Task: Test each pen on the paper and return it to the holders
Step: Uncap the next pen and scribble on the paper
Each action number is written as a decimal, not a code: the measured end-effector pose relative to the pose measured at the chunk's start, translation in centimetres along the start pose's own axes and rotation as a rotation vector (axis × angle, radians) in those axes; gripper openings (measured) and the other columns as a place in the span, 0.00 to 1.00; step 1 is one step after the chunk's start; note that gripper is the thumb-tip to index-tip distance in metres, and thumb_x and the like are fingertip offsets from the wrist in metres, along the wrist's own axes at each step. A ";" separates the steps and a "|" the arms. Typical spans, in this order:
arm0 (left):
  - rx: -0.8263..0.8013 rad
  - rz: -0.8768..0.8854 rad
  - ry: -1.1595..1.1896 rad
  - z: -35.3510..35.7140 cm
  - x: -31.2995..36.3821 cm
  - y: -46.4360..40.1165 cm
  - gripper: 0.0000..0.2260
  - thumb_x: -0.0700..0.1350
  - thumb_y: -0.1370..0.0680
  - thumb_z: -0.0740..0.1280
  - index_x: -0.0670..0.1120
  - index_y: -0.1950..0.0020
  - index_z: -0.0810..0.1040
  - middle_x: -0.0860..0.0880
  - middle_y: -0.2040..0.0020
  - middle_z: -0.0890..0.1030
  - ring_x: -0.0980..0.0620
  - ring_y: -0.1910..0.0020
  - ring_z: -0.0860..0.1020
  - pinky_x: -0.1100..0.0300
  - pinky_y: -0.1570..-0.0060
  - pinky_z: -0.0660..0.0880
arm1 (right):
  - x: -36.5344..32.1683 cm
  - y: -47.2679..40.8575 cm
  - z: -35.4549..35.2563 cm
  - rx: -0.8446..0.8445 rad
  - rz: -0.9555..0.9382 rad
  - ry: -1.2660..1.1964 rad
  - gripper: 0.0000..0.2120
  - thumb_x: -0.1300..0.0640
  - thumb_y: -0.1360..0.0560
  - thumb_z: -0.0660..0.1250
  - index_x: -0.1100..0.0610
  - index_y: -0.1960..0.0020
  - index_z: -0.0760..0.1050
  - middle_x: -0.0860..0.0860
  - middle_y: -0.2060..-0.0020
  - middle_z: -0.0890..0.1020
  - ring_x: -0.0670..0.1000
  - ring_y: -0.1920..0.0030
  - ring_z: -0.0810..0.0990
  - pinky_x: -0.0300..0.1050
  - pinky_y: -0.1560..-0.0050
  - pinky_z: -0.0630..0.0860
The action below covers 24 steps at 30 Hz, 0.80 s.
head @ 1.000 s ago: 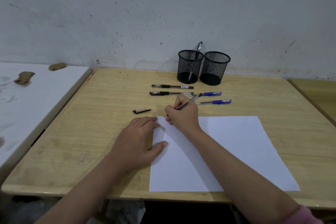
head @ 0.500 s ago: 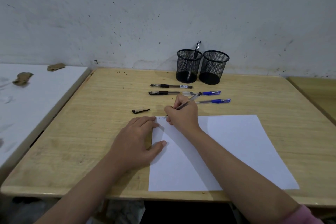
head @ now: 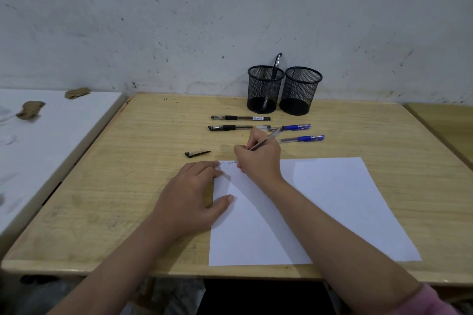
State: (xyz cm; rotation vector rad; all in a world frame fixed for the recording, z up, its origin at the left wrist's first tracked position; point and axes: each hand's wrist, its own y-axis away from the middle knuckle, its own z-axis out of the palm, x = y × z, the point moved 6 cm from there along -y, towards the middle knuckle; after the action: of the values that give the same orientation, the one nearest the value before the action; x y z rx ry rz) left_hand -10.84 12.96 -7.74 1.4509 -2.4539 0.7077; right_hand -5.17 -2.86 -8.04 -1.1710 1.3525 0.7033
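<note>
A white sheet of paper lies on the wooden table. My right hand grips an uncapped pen with its tip at the sheet's top left corner, beside a short line of ink marks. My left hand rests flat on the sheet's left edge. The pen's black cap lies left of my right hand. Two black pens and two blue pens lie behind the paper. Two black mesh holders stand at the wall: the left one contains one pen, the right one looks empty.
A white table adjoins on the left, with brown scraps on it. Another wooden table adjoins on the right. A wall rises right behind the holders.
My right hand has crept slightly to the right along the paper's top edge, and the line of ink marks has grown longer. My left hand has stayed put.
</note>
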 end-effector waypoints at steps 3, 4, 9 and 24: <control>0.001 0.004 -0.013 0.0 0.0 0.1 0.26 0.64 0.32 0.62 0.49 0.40 0.75 0.55 0.37 0.75 0.55 0.38 0.70 0.62 0.44 0.67 | 0.0 0.1 0.1 -0.010 0.008 0.008 0.17 0.71 0.34 0.65 0.57 0.71 0.61 0.56 0.76 0.65 0.57 0.74 0.74 0.37 0.78 0.70; 0.001 0.002 -0.014 0.0 0.1 0.1 0.26 0.64 0.32 0.62 0.49 0.40 0.75 0.55 0.37 0.75 0.55 0.38 0.70 0.62 0.44 0.67 | -0.1 0.1 0.1 -0.012 0.008 0.016 0.16 0.71 0.34 0.65 0.57 0.71 0.61 0.56 0.76 0.65 0.57 0.75 0.74 0.37 0.79 0.70; -0.007 0.001 -0.019 0.0 0.0 0.1 0.27 0.64 0.32 0.62 0.49 0.40 0.75 0.55 0.36 0.74 0.56 0.37 0.70 0.63 0.43 0.66 | -0.2 0.1 -0.1 0.013 -0.007 0.024 0.16 0.71 0.35 0.65 0.57 0.71 0.61 0.56 0.77 0.65 0.66 0.74 0.76 0.40 0.77 0.71; 0.021 0.009 0.015 0.0 0.0 0.1 0.27 0.64 0.32 0.62 0.49 0.40 0.75 0.55 0.36 0.74 0.55 0.37 0.70 0.60 0.41 0.68 | 0.1 -0.2 -0.5 0.047 0.029 0.030 0.19 0.72 0.35 0.64 0.55 0.73 0.58 0.49 0.79 0.62 0.55 0.76 0.71 0.37 0.80 0.68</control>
State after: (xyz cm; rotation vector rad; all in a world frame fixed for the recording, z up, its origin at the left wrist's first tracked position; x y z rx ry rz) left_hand -10.91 12.99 -7.78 1.4382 -2.4506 0.7452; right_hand -5.17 -3.34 -8.00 -1.1306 1.4058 0.6736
